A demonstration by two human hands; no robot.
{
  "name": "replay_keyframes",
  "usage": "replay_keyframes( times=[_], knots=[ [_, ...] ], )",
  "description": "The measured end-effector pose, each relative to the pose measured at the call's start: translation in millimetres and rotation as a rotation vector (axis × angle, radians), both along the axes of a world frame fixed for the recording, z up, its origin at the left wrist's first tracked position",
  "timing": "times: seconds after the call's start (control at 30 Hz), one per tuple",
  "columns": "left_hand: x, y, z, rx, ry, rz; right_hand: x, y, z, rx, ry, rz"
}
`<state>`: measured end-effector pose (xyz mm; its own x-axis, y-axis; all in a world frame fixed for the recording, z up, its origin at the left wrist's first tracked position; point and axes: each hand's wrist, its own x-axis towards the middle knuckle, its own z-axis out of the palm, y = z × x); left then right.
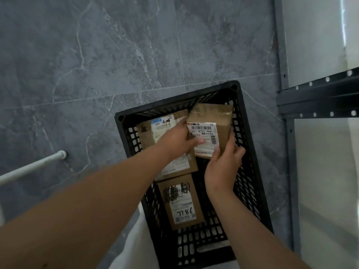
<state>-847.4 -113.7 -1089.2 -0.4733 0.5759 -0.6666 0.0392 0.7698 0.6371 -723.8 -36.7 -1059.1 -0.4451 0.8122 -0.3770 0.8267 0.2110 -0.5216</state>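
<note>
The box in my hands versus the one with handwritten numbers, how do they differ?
The held box is tilted, gripped by the left hand and right hand; the numbered box lies flat in the crate. The held box's label is unmarked; the numbered box's is scribbled over. Both are cardboard.

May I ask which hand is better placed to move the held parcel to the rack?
Probably the right hand: it grips the parcel at its near corner, nearest the rack; the left hand holds its left edge.
</note>
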Motion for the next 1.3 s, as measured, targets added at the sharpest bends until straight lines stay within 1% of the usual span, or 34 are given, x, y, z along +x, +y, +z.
replay_keyframes(
  times=[0.1,0.13,0.17,0.2,0.23,0.3,0.37,0.47,0.53,0.57,0.63,0.67,0.73,0.77,0.8,0.83,0.9,0.97,1.03,1.1,1.2,1.3],
  knots=[
    [20,10,9,0.153,-0.007,0.438,-7,12,-9,0.028,-0.094,0.055],
    [25,14,12,0.184,-0.020,0.546,-11,16,-12,0.031,-0.121,0.063],
    [27,19,16,0.199,-0.012,0.590,-15,21,-16,0.026,-0.143,0.058],
    [28,23,18,0.199,0.037,0.551,-20,25,-19,0.013,-0.171,0.047],
    [26,25,19,0.165,0.123,0.447,-25,29,-22,-0.009,-0.211,0.040],
    [18,30,15,0.019,0.286,0.207,-34,37,-26,-0.079,-0.305,0.034],
    [4,36,7,-0.149,0.358,0.038,-37,40,-25,-0.144,-0.336,-0.002],
    [-13,47,4,-0.327,0.407,-0.101,-25,26,-20,-0.133,-0.192,-0.137],
    [-16,52,3,-0.306,0.453,-0.131,-9,12,-21,-0.186,-0.137,-0.295],
    [-15,54,3,-0.259,0.482,-0.175,-3,8,-24,-0.279,-0.160,-0.406],
    [-6,54,4,-0.201,0.522,-0.348,3,3,-29,-0.557,-0.205,-0.602],
    [0,52,4,-0.206,0.525,-0.464,3,4,-31,-0.686,-0.183,-0.632],
    [12,43,-1,-0.270,0.542,-0.715,-4,8,-33,-0.889,-0.083,-0.618],
    [16,38,-5,-0.302,0.560,-0.806,-11,12,-35,-0.952,-0.051,-0.606],
    [20,34,-8,-0.320,0.569,-0.848,-16,16,-38,-0.987,-0.048,-0.592],
    [22,31,-10,-0.324,0.560,-0.845,-21,22,-40,-1.012,-0.070,-0.574],
    [25,31,-10,-0.307,0.502,-0.770,-23,31,-41,-1.075,-0.100,-0.504],
    [30,34,-7,-0.276,0.440,-0.675,-17,37,-38,-1.169,-0.082,-0.444],
    [35,38,-2,-0.232,0.365,-0.579,-12,41,-31,-1.220,-0.048,-0.473],
    [41,40,9,-0.190,0.271,-0.497,-8,41,-24,-1.179,-0.080,-0.552],
    [46,44,29,-0.181,0.188,-0.455,-12,36,0,-1.069,-0.176,-0.626],
    [45,48,58,-0.228,0.148,-0.457,-30,32,39,-1.063,-0.147,-0.638]
  ],
)
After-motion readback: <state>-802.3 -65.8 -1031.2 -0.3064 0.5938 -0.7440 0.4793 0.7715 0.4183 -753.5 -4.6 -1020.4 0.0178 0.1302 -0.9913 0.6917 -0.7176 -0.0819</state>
